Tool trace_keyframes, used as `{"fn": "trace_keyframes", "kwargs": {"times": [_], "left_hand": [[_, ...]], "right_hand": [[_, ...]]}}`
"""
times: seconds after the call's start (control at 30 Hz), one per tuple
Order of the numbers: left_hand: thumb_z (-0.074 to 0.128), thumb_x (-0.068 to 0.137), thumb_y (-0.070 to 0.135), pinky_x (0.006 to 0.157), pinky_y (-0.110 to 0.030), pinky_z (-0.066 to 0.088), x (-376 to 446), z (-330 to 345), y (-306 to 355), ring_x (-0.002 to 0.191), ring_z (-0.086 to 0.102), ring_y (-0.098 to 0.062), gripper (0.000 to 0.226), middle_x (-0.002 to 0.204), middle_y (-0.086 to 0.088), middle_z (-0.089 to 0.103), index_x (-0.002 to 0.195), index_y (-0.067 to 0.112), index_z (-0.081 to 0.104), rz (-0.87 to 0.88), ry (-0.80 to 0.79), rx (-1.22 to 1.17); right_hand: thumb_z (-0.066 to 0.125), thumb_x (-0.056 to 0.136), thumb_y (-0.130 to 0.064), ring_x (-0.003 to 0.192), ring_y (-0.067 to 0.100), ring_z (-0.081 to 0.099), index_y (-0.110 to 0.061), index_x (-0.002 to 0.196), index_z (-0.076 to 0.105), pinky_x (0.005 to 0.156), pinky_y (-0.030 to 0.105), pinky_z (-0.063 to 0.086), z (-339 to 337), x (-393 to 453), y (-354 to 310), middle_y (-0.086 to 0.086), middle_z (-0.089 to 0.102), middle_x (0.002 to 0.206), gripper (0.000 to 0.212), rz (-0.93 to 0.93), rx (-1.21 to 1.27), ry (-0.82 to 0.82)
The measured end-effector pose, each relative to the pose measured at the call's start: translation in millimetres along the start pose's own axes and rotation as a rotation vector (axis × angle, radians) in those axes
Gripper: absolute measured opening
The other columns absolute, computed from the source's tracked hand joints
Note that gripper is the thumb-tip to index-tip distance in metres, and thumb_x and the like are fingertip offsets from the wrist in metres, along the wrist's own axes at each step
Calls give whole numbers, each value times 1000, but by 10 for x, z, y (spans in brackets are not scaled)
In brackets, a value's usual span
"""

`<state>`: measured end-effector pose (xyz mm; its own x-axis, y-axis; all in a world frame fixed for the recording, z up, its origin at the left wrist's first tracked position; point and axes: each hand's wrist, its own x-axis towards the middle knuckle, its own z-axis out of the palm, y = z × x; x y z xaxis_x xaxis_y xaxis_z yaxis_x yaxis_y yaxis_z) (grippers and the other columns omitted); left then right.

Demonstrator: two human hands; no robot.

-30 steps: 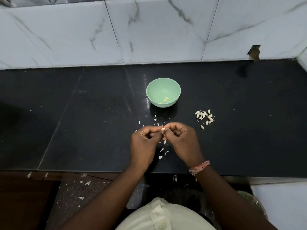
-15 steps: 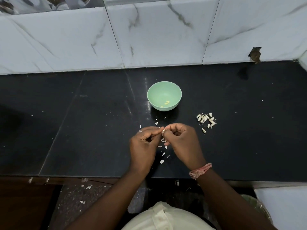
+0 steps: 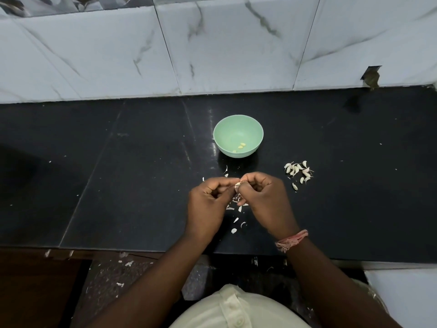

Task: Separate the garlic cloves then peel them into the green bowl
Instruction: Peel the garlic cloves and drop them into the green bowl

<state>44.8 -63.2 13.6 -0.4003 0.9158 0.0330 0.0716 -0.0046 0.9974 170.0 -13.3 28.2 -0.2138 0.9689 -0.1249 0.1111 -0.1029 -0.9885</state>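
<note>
Black stone counter (image 3: pixel 118 185) runs below a wall of white marbled tiles (image 3: pixel 94 55). Green bowl (image 3: pixel 238 136) stands upright near the middle of the counter and holds a few peeled cloves (image 3: pixel 240 147). Unpeeled cloves (image 3: pixel 299 171) lie in a loose heap to the right of the bowl, apart from it. Scraps of skin (image 3: pixel 236 220) are scattered on the counter under and between the hands.

Step in hand, as judged: peeling one clove. The bulb appears already broken up, and most of the peeling remains.

Left hand (image 3: pixel 208 202) and right hand (image 3: pixel 264 200) are raised just above the counter, in front of the bowl, knuckles up, fingers curled inward. Thumb and forefinger tips of both meet at a single clove (image 3: pixel 238 185), which both pinch. How much skin remains on it cannot be told.

Next move, as judged: strip the remaining skin, then carry the clove forward and drop it into the bowl. A firm pinch is needed, as the clove is small and may slip.
</note>
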Motion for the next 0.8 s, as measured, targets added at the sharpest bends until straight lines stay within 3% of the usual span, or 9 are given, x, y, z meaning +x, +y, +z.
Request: {"fn": "trace_keyframes", "kwargs": {"times": [0.2,0.37,0.47,0.6,0.7,0.8], "left_hand": [[69,89,-6,75,-26,56,11,92,-84,79,69,-12,14,86,-4,74,101,0,71,-120,53,-235],[60,93,-8,77,-24,58,35,76,-172,80,68,-14,18,88,-9,69,102,5,68,-280,122,-606],[59,91,-4,83,-24,59,63,-11,-203,83,69,-13,17,89,-7,67,104,5,65,-357,123,-773],[64,83,1,79,-26,60,93,-145,-184,85,72,-14,21,88,-5,70,103,6,65,-399,50,-821],[61,89,-6,78,-27,60,115,-216,-184,86,73,-16,21,87,-5,72,105,6,66,-415,35,-771],[59,93,-8,78,-25,59,122,-284,-200,87,72,-16,22,90,-7,73,109,5,68,-438,20,-716]], "right_hand": [[66,86,-1,45,16,57,-2,78,69,50,25,46,58,38,25,10,66,63,9,82,31,14],[58,91,-3,45,14,55,-3,77,66,62,36,47,132,16,121,-3,57,52,16,209,104,61],[57,96,-6,47,16,59,-6,79,65,63,37,50,182,-23,183,-2,55,54,18,261,146,119],[57,95,-3,59,14,65,-2,87,68,67,40,59,280,-65,218,2,65,67,14,211,87,172],[49,95,-1,63,17,65,-3,86,68,67,41,59,383,-101,217,7,67,73,21,161,49,238],[63,98,-22,67,26,69,-7,85,64,69,47,60,434,-140,259,8,70,75,19,100,-55,300]]}}
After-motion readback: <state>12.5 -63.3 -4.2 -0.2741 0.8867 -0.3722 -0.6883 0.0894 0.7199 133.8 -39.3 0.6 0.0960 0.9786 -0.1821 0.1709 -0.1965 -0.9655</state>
